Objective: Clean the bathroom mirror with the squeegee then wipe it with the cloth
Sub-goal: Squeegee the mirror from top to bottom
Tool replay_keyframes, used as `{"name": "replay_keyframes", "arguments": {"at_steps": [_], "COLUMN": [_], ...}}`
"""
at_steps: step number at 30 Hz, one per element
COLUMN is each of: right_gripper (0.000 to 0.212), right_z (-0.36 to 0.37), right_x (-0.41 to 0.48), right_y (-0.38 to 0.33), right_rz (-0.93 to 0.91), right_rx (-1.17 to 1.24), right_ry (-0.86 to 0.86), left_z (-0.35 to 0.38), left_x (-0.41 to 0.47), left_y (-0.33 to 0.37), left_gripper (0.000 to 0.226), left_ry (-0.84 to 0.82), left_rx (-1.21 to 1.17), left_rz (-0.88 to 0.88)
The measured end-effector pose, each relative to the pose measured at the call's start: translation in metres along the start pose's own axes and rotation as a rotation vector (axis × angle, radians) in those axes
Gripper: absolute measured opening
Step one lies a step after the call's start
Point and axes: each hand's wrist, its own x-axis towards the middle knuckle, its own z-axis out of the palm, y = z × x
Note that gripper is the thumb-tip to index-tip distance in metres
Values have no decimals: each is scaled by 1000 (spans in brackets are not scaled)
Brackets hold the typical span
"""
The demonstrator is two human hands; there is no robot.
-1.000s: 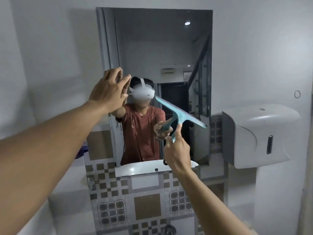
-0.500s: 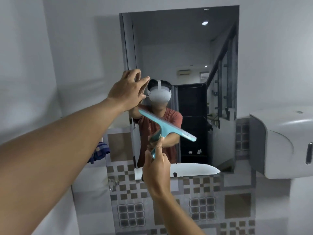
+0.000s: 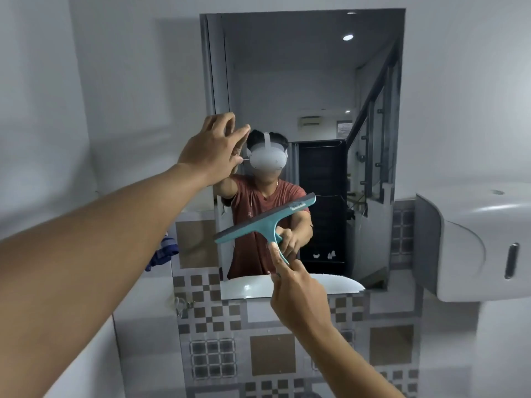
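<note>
The tall wall mirror [image 3: 316, 81] hangs straight ahead above patterned tiles. My right hand [image 3: 296, 294] grips the handle of the teal squeegee [image 3: 267, 221]. Its blade is tilted, right end higher, in front of the mirror's lower left part; whether it touches the glass is unclear. My left hand [image 3: 214, 149] rests flat against the mirror's left edge at mid height, fingers spread, holding nothing. A blue striped cloth [image 3: 162, 252] shows at the left, partly hidden behind my left forearm.
A white paper dispenser [image 3: 474, 242] juts from the wall right of the mirror. A white basin rim shows only as a reflection in the mirror's bottom. A small metal tap [image 3: 181, 305] sits on the tiles below the mirror's left corner.
The squeegee's blade tilted from left-end-high to right-end-high and moved left and down over the mirror. The view shifted, putting the mirror more to the right. My left hand stayed on the left edge.
</note>
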Motion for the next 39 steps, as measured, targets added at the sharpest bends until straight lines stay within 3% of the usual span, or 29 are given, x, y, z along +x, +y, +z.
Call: {"name": "replay_keyframes", "arguments": {"at_steps": [9,19,39], "right_gripper": [73,65,71], "right_z": [-51,-99,-139], "right_x": [18,40,35], "right_y": [46,98,153], "right_rz": [-223,-383,-250], "right_rx": [-373,-542,-557], "right_ry": [40,87,106], "left_z": [12,37,40], "left_x": [-22,-73,-76], "left_y": [14,42,46], "left_gripper": [68,83,88], "left_ry": [51,-37,-25], "left_rx": [-15,-150,-152], "left_rz": [-22,-132,-72]}}
